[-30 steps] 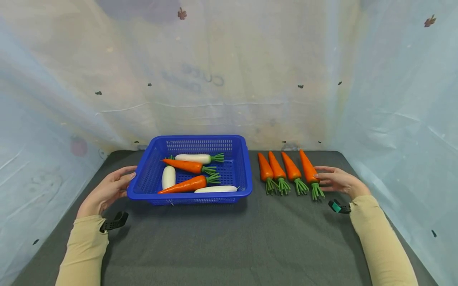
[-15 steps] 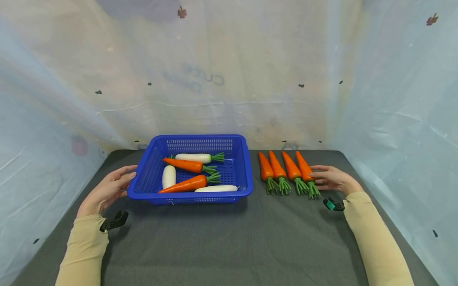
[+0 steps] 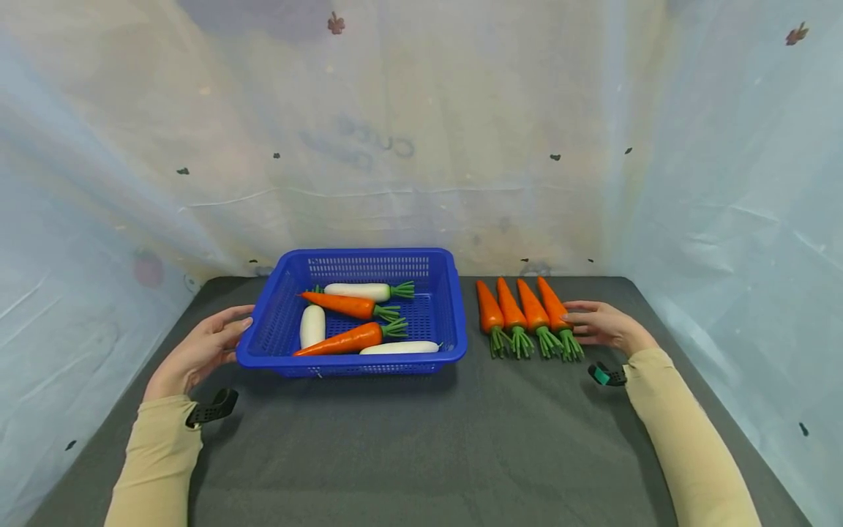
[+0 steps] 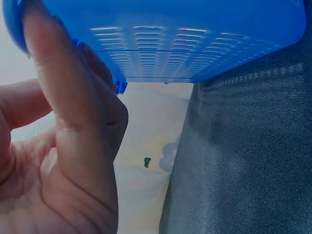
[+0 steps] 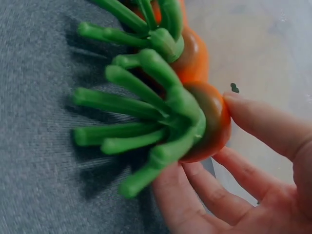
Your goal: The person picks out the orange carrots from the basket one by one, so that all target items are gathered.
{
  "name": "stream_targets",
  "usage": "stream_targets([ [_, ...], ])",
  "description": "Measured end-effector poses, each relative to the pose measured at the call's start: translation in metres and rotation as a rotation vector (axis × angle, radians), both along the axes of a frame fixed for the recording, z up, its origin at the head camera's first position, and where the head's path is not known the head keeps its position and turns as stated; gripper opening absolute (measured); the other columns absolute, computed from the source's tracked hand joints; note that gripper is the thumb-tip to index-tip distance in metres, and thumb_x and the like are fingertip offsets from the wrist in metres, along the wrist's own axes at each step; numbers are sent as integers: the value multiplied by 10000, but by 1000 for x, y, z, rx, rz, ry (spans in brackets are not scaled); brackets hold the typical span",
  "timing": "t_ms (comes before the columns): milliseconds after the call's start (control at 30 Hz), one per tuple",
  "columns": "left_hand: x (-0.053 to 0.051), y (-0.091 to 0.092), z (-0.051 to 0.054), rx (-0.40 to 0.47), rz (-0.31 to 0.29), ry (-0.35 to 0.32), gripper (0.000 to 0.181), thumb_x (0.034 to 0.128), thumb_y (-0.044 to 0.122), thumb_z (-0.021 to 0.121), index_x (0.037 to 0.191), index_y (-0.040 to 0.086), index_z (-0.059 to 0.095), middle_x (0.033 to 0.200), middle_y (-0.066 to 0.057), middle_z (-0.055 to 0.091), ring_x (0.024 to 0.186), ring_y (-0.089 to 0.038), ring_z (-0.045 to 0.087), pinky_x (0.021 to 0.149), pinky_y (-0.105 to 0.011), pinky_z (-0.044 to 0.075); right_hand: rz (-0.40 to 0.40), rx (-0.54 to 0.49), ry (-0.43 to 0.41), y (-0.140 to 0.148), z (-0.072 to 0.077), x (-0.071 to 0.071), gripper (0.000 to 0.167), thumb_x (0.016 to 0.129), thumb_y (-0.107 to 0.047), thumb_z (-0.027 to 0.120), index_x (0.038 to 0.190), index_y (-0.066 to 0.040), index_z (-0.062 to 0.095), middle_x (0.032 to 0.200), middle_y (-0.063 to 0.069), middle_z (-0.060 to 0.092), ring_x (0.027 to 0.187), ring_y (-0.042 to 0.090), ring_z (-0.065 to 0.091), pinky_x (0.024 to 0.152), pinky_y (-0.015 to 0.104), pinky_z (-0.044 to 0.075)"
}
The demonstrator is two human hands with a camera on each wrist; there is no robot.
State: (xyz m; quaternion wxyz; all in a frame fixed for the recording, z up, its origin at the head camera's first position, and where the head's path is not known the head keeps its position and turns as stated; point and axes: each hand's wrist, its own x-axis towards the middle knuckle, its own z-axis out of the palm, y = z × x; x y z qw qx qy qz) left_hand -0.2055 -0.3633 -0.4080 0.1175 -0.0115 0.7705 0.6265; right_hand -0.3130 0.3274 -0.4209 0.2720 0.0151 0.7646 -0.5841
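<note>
At the blue plastic basket [image 3: 461, 322], my left hand [image 3: 200, 351] holds the left rim; in the left wrist view a digit [image 4: 73, 97] lies against the rim and other fingertips reach the wall below it. Inside the basket lie two carrots [image 3: 342, 340] and several white radishes [image 3: 312, 326]. My right hand [image 3: 609, 328] grips the rightmost carrot [image 3: 552, 300] near its green stems. In the right wrist view, that carrot's orange top [image 5: 214, 122] sits between my digits. Its tip points away and it lies close beside the neighbouring carrot [image 3: 532, 304].
Two more carrots [image 3: 489, 307] [image 3: 510, 304] complete the row right of the basket. Dark grey cloth [image 3: 395, 454] covers the table. A pale plastic sheet [image 3: 421, 132] hangs behind and at both sides. Black bands [image 3: 214, 408] are on both wrists.
My right hand has slid the rightmost carrot left, against the row. The third carrot has shifted slightly left too. My left hand and the basket stay in place.
</note>
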Motion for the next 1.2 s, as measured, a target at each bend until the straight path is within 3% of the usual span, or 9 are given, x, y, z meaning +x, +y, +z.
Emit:
stream_targets([
  [167, 1, 0, -1, 1, 3, 3, 725, 984, 412, 490, 1511, 42, 158, 1097, 21, 634, 946, -191, 655, 792, -369, 535, -21, 50, 36, -3, -1, -2, 721, 967, -257, 594, 1507, 4, 194, 1524, 286, 148, 1367, 488, 172, 1023, 508, 351],
  [433, 1, 0, 0, -12, 5, 8, 733, 984, 415, 490, 1514, 38, 151, 1096, 20, 630, 939, -193, 657, 788, -372, 536, -29, 160, 109, -4, -1, 2, 688, 959, -357, 588, 1467, 18, 314, 1469, 270, 313, 1302, 432, 365, 944, 415, 455],
  [633, 1, 1, 0, 8, 6, 6, 711, 989, 401, 488, 1508, 38, 165, 1090, 19, 637, 931, -195, 660, 781, -371, 539, -50, 131, 117, -5, 1, 5, 686, 969, -347, 573, 1469, 32, 294, 1469, 274, 307, 1295, 428, 374, 931, 392, 468],
  [867, 1, 1, -1, 2, 4, 10, 712, 993, 398, 482, 1510, 32, 157, 1086, 31, 638, 935, -191, 661, 788, -369, 538, -54, 115, 87, -5, 1, 6, 729, 992, -393, 508, 1478, 65, 214, 1471, 327, 244, 1322, 441, 329, 1004, 460, 394],
  [1200, 0, 1, -1, 21, 8, 2, 709, 994, 388, 485, 1512, 36, 151, 1069, 26, 646, 912, -187, 664, 769, -365, 542, -56, 96, 91, 7, 3, 10, 684, 1022, -365, 446, 1481, 70, 185, 1448, 350, 267, 1290, 432, 383, 957, 410, 447],
])
